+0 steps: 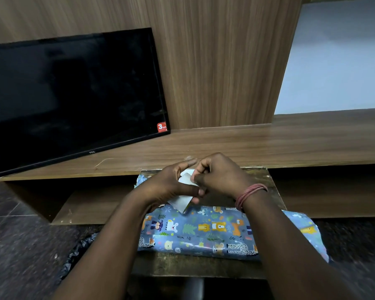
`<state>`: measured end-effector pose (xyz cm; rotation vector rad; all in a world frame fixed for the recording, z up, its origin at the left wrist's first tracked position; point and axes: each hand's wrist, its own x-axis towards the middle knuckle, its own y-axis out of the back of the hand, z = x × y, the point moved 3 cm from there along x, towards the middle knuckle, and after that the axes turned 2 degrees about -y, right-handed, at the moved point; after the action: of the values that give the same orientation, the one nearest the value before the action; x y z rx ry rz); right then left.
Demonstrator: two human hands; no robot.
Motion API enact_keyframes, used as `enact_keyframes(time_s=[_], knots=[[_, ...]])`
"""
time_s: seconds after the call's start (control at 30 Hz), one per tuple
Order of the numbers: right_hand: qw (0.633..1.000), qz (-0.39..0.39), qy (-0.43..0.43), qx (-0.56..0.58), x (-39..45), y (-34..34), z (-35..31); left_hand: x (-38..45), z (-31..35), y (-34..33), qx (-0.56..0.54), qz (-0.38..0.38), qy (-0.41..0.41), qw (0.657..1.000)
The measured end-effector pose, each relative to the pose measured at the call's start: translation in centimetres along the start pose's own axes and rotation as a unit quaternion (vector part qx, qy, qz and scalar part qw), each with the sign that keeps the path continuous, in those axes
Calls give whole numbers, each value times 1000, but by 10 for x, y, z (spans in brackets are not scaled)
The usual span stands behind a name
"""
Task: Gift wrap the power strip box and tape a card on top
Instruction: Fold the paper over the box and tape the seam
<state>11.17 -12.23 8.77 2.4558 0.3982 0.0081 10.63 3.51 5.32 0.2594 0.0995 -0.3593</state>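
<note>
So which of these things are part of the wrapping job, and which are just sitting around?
Part of the job:
- wrapped box, in animal-print paper
- white card, held in the left hand
- right hand, pinching at the card's top edge
- small table under the box

Just lying about:
- TV, switched off
- wooden shelf
- black plastic bag on the floor

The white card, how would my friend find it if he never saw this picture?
Start at the big black TV on the wooden shelf, then look down and right to the two hands above the blue animal-print wrapped box. The white card is held between them, the only plain white thing there.
</note>
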Motion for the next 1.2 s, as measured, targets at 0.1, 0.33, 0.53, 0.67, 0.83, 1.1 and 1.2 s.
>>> enact_keyframes(time_s=[0.1, 0.33, 0.53, 0.67, 0.83, 1.1, 1.2], knots=[[999, 35, -18, 4, 0, 0, -1, 3, 0, 2, 15, 21, -2, 1000], [995, 23, -46, 81, -3, -1, 0, 3, 11, 2, 132, 48, -33, 990], [983, 19, -85, 159, -2, -7, 7, 9, 5, 3, 209, 61, -24, 976], [945, 14, -147, 291, 6, -12, 16, 8, 10, -1, 280, 73, -68, 955], [934, -18, -193, 298, 10, -11, 28, 6, 7, -4, 361, 54, -85, 927], [928, 28, -200, 313, 7, 2, 34, 2, 4, -8, 248, 79, -101, 960], [916, 10, -224, 333, 13, 4, 43, 5, 2, -9, 213, 86, -91, 969]])
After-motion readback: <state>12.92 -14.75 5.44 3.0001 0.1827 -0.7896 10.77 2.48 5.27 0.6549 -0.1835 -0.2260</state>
